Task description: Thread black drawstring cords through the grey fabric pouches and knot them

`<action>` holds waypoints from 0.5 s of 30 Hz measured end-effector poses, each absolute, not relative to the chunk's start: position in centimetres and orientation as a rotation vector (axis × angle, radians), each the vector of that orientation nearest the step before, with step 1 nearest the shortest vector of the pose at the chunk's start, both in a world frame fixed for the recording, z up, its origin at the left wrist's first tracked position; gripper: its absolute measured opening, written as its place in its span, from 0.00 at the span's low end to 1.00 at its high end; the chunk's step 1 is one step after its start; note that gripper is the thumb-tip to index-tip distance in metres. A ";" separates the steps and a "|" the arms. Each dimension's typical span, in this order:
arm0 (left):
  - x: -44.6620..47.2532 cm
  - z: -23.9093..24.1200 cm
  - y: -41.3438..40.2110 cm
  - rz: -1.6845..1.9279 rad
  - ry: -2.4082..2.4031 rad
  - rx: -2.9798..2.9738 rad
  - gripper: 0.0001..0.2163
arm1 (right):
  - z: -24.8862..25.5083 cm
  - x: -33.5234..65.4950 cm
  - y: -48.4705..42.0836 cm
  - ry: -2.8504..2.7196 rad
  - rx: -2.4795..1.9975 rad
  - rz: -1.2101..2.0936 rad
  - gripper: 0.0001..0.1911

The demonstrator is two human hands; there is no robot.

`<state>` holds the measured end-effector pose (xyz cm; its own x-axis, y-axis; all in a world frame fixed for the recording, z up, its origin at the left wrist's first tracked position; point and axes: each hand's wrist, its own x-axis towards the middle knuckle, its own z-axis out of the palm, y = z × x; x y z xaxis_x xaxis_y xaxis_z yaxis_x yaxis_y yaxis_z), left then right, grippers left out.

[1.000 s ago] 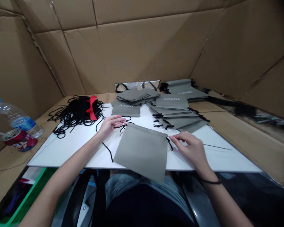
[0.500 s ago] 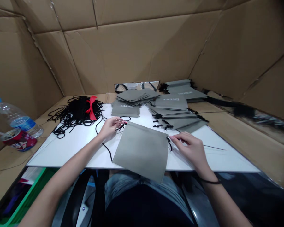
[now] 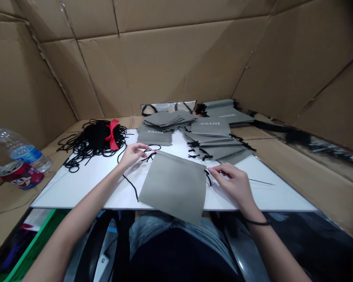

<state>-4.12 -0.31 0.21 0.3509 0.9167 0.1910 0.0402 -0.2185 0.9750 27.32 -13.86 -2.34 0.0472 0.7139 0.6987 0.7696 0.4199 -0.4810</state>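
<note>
A grey fabric drawstring pouch (image 3: 175,186) lies flat on the white board (image 3: 85,180), its lower edge hanging over the front edge toward my lap. My left hand (image 3: 132,154) pinches a black cord (image 3: 148,154) at the pouch's top left corner; a length of this cord trails down the board beside my wrist. My right hand (image 3: 233,182) is closed at the pouch's top right corner, fingertips pinching the black cord end (image 3: 207,176) there.
A bundle of black cords tied with a red ribbon (image 3: 98,137) lies at the back left. Stacks of grey pouches (image 3: 155,131) and corded pouches (image 3: 216,143) fill the back. A water bottle (image 3: 16,147) and a red can (image 3: 19,174) sit left. Cardboard walls surround everything.
My left hand has lifted slightly and drawn the cord at the pouch's left corner. The right hand has barely shifted at the right corner.
</note>
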 end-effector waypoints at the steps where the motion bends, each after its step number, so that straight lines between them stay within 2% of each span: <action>1: -4.2 0.5 -0.5 1.036 0.890 1.526 0.10 | -2.3 27.3 -13.9 -1.676 -1.314 -0.066 0.10; 4: -4.2 1.0 -0.7 1.013 0.886 1.445 0.10 | -2.3 27.3 -13.9 -1.675 -1.316 -0.060 0.10; 15: -4.3 1.1 -0.8 0.995 0.799 1.445 0.20 | -2.2 27.2 -13.9 -1.683 -1.356 0.004 0.12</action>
<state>-4.29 -0.76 1.14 0.4086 0.9028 0.1339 -0.0648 -0.1177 0.9909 27.19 -13.95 -2.18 0.0562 0.7619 0.6453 0.7588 0.3874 -0.5236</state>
